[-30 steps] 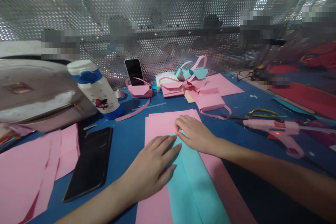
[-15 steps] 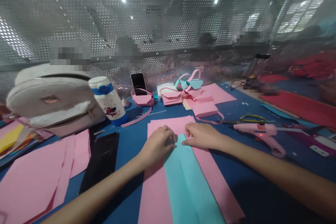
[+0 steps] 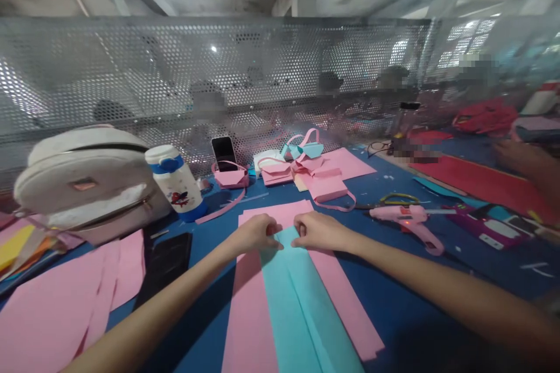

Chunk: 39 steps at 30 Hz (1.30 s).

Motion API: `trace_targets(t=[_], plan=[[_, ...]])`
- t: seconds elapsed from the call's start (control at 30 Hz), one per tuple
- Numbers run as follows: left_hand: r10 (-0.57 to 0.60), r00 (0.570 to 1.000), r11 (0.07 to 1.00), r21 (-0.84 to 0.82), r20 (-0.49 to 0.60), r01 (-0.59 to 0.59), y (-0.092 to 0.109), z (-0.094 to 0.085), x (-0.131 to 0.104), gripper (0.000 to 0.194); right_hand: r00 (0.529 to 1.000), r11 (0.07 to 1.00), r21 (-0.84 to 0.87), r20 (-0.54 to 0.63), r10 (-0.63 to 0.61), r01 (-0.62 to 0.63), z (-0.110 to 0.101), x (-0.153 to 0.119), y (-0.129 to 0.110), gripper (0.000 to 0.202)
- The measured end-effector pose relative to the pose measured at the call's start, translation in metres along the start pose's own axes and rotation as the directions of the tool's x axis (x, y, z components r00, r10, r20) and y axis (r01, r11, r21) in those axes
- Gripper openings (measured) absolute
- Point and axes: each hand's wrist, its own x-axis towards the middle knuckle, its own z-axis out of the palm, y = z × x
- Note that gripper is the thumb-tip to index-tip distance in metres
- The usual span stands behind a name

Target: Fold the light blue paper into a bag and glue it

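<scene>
A turquoise paper, folded lengthwise with a crease down its middle, lies over a stack of pink paper on the blue table. At its far end my left hand pinches the left corner between thumb and curled fingers. My right hand closes on the right corner in the same way, a short gap from the left. The far edge between the two hands looks slightly lifted. My fingers hide the corners themselves.
Small pink paper bags stand behind the hands. A pink glue gun with an orange light lies right, beside pliers. To the left are a bottle, a backpack, a black phone-like object and pink sheets. A co-worker's hand shows far right.
The view has tilted up and shifted right. Both hands stay at the far end of the turquoise paper, fingers now more tightly closed on its corners.
</scene>
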Motion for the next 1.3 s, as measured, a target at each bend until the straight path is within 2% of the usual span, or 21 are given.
trace_targets(t=[0.13, 0.23, 0.37, 0.5, 0.63, 0.8, 0.97, 1.1, 1.2, 1.3], plan=[[0.011, 0.999, 0.968, -0.25, -0.033, -0.019, -0.003, 0.0, -0.011, 0.025, 0.997, 0.961, 0.272, 0.039, -0.062, 0.049, 0.003, 0.004, 0.007, 0.029], [0.0, 0.997, 0.888, -0.459, -0.081, -0.037, -0.004, 0.003, -0.023, 0.039, 0.995, 0.897, 0.438, 0.038, -0.089, 0.064, 0.004, 0.002, 0.004, 0.037], [-0.057, 0.986, 0.755, -0.653, -0.154, -0.059, -0.003, 0.011, -0.036, 0.05, 0.995, 0.813, 0.578, 0.021, -0.099, 0.069, 0.003, -0.002, -0.004, 0.047], [-0.101, 0.981, 0.642, -0.764, -0.167, -0.064, 0.002, 0.015, -0.045, 0.052, 0.995, 0.753, 0.652, -0.012, -0.1, 0.084, 0.005, 0.003, -0.008, 0.051], [-0.122, 0.98, 0.57, -0.82, -0.156, -0.06, 0.005, 0.016, -0.05, 0.053, 0.993, 0.726, 0.681, -0.019, -0.115, 0.098, 0.008, 0.015, -0.006, 0.05], [-0.14, 0.98, 0.535, -0.844, -0.138, -0.042, 0.001, 0.026, -0.056, 0.053, 0.992, 0.723, 0.682, -0.039, -0.117, 0.112, 0.014, 0.024, -0.008, 0.048], [-0.154, 0.972, 0.527, -0.847, -0.177, -0.071, -0.002, 0.04, -0.064, 0.051, 0.991, 0.724, 0.678, -0.067, -0.114, 0.129, 0.023, 0.022, -0.016, 0.045], [-0.132, 0.973, 0.541, -0.836, -0.188, -0.088, 0.0, 0.045, -0.07, 0.049, 0.987, 0.712, 0.685, -0.084, -0.135, 0.155, 0.032, 0.016, -0.014, 0.041], [-0.113, 0.977, 0.55, -0.83, -0.182, -0.09, 0.002, 0.047, -0.072, 0.048, 0.987, 0.669, 0.73, -0.049, -0.155, 0.142, 0.038, 0.013, -0.01, 0.039], [-0.099, 0.98, 0.561, -0.823, -0.17, -0.086, 0.002, 0.05, -0.073, 0.049, 0.984, 0.604, 0.793, 0.038, -0.171, 0.074, 0.04, 0.008, -0.008, 0.04]])
